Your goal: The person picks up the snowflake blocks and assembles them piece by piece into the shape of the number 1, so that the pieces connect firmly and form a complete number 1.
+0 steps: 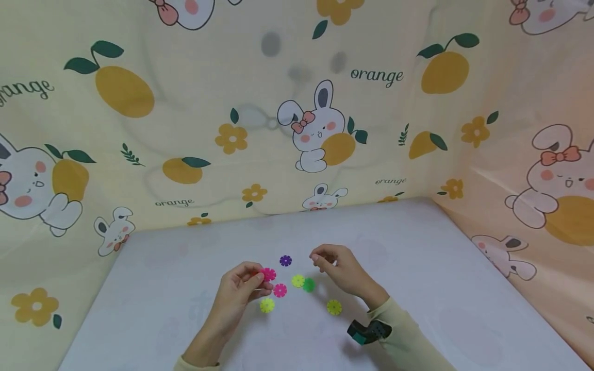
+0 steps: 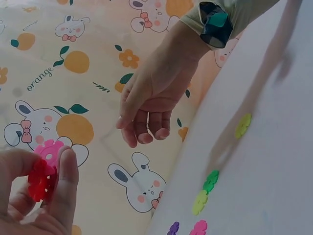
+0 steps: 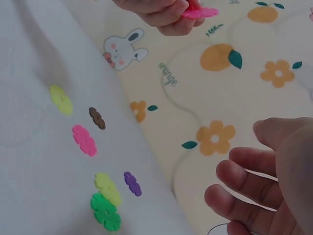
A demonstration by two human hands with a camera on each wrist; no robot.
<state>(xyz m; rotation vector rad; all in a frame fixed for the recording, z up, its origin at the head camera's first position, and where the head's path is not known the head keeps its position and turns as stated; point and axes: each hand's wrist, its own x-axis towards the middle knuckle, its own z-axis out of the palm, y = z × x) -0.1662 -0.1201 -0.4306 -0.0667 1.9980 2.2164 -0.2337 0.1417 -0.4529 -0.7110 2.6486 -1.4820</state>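
My left hand (image 1: 237, 289) pinches a pink flower-shaped plastic disc (image 1: 268, 274) joined to a red one (image 2: 38, 185) between thumb and fingers. Raised to the right, my right hand (image 1: 342, 267) has relaxed, slightly bent fingers and holds nothing. On the table below lie a purple disc (image 1: 285, 260), a loose pink disc (image 1: 280, 290) and a yellow disc (image 1: 298, 281) overlapping a green disc (image 1: 309, 285). Another yellow disc (image 1: 266, 305) lies beside the left hand, and a yellow-green disc (image 1: 334, 307) lies below the right. A brown disc (image 3: 97, 118) shows in the right wrist view.
The white tabletop (image 1: 153, 288) runs back to a cream fabric backdrop (image 1: 260, 170) printed with rabbits and oranges. More of the fabric hangs along the left and right sides. A black band with a device (image 1: 369, 332) is strapped on the right wrist.
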